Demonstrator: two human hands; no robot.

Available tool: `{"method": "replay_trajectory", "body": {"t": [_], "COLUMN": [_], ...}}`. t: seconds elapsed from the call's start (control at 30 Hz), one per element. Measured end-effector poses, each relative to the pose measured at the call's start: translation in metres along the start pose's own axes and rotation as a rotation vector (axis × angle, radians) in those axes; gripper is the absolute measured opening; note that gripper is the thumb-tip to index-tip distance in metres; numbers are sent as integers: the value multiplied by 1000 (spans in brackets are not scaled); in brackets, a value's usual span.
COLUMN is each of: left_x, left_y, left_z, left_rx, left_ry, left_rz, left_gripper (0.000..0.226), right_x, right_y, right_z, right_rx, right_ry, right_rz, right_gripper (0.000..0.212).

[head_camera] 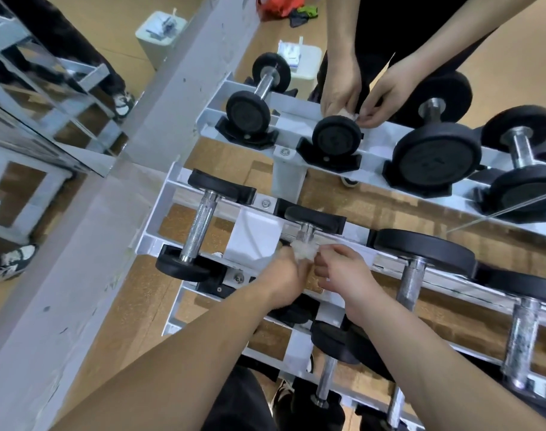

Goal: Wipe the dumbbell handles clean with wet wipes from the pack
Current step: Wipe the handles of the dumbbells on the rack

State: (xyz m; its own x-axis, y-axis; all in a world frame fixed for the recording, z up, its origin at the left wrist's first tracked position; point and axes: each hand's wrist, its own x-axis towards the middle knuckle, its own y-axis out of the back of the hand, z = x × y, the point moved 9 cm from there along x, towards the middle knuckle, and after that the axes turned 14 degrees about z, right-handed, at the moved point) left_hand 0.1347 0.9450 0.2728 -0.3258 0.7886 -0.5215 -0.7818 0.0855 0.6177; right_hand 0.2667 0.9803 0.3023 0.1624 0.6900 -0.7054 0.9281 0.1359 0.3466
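Wipe (303,252) on handle (306,234) (rail (355,247) beside)

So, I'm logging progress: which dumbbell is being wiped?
The second dumbbell from the left end of the rack: the left hand and right hand hold a white wipe on its handle. Neighbouring handles are bare.

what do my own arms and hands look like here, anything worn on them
Both forearms are bare as far as the frame shows them, with no sleeves in view. The left hand and the right hand have no gloves, and neither wrist carries a watch or band. No rings show on the fingers that are visible.
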Motion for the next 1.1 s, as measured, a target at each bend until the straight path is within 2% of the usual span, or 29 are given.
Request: {"method": "replay_trajectory", "body": {"t": [0.1,0.17,0.2,0.27,0.33,0.37,0.47,0.53,0.67,0.77,0.9,0.93,1.03,1.1], "left_x": [-19,-23,-22,-8,7,16,31,26,-17,-32,-1,4,7,1], "left_y": [3,11,22,52,71,68,22,7,20,29,66,63,20,4], "left_z": [-16,-15,-10,3,17,18,9,3,-2,-16,-6,1,22,28], "left_rx": [477,627,628,552,319,166,-247,-350,-105,-2,19,-7,-2,83], "left_ry": [-50,-74,-78,-129,-157,-102,217,274,-25,-46,-17,1,-14,-69], "left_rz": [-33,-36,6,242,397,372,89,54,-1,-57,295,326,241,231], "left_gripper": [51,51,49,43,33,29,40,44,31,26,27,27,46,47], "right_x": [3,1,0,-1,-1,1,2,1,-1,-1,-4,-5,-8,-9], "right_y": [-8,-9,-9,-7,-3,-1,3,4,3,4,9,11,13,15], "right_z": [5,13,17,25,28,29,32,34,33,35,37,36,33,30], "right_rx": [-32,-29,-24,-11,-4,8,45,46,53,58,84,91,97,98], "right_ry": [-15,-49,-65,-82,-85,-87,-110,-120,-113,-119,-108,-96,-51,-32], "right_rz": [12,6,0,4,27,41,44,25,16,42,71,79,80,76], "right_gripper": [19,17,16,21,23,24,28,26,20,20,20,19,18,18]}}
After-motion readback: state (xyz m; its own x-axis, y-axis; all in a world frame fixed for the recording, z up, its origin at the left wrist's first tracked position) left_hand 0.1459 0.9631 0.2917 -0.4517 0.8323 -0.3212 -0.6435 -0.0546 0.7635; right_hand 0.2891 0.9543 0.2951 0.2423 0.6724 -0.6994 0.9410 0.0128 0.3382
